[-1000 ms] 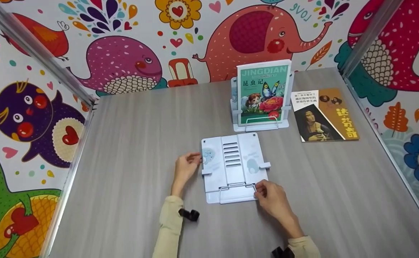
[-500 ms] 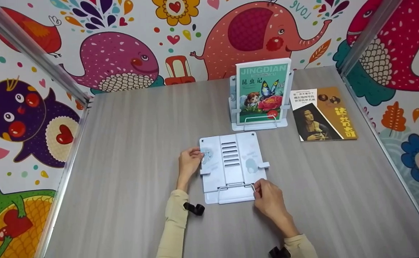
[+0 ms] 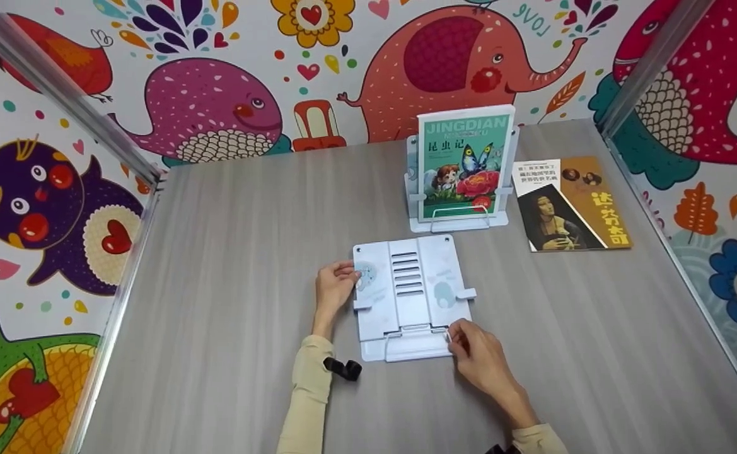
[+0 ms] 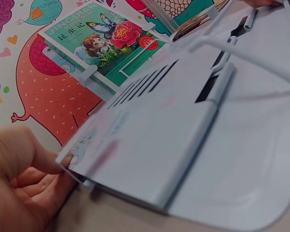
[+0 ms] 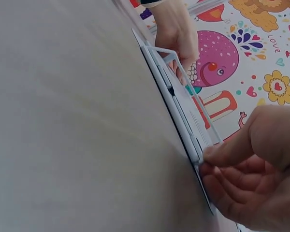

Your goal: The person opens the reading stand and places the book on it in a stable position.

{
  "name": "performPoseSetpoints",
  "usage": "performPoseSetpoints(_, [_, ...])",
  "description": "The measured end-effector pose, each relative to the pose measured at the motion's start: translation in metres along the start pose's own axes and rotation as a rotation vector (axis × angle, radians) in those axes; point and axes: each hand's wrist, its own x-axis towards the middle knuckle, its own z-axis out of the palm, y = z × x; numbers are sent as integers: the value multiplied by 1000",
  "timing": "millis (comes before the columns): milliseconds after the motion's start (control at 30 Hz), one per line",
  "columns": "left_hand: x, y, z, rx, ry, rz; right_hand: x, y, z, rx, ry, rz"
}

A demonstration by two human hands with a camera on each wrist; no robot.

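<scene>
A pale blue book stand point(image 3: 412, 277) with slots down its middle lies folded nearly flat on the table, little animal prints on its plate. At its left edge my left hand point(image 3: 335, 287) pinches the plate, thumb on top and fingers beneath, as the left wrist view shows. My right hand point(image 3: 480, 353) is at the front right corner. Between its thumb and forefinger it pinches the end of the stand's wire page holder point(image 5: 186, 77), which is raised off the base lip point(image 4: 251, 159). The right fingertips cover that end of the wire.
Behind, a second stand point(image 3: 413, 224) holds a green book point(image 3: 463, 167) upright. To its right a brown and white book point(image 3: 573, 202) lies flat on the wooden table point(image 3: 242, 265). Cartoon-printed walls point(image 3: 318, 69) with metal rails enclose the back and sides.
My left hand has moved slightly right and up, onto the stand's left edge. The right hand stays at the wire's right end. The stand keeps its place.
</scene>
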Motion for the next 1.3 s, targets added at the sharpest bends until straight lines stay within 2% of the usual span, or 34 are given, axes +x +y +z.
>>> performPoseSetpoints(233, [-1, 1, 1, 0, 15, 5, -3, 10, 1, 85, 13, -111])
performPoseSetpoints(467, [2, 1, 1, -10, 5, 8, -6, 14, 0, 132, 3, -124])
performPoseSetpoints(633, [3, 2, 0, -31, -1, 22, -6, 16, 2, 132, 34, -161])
performPoseSetpoints(1000, [0, -1, -3, -12, -39, 26, -5, 17, -1, 164, 7, -144])
performPoseSetpoints(1300, [2, -2, -3, -19, -67, 55, -2, 21, -2, 183, -10, -123])
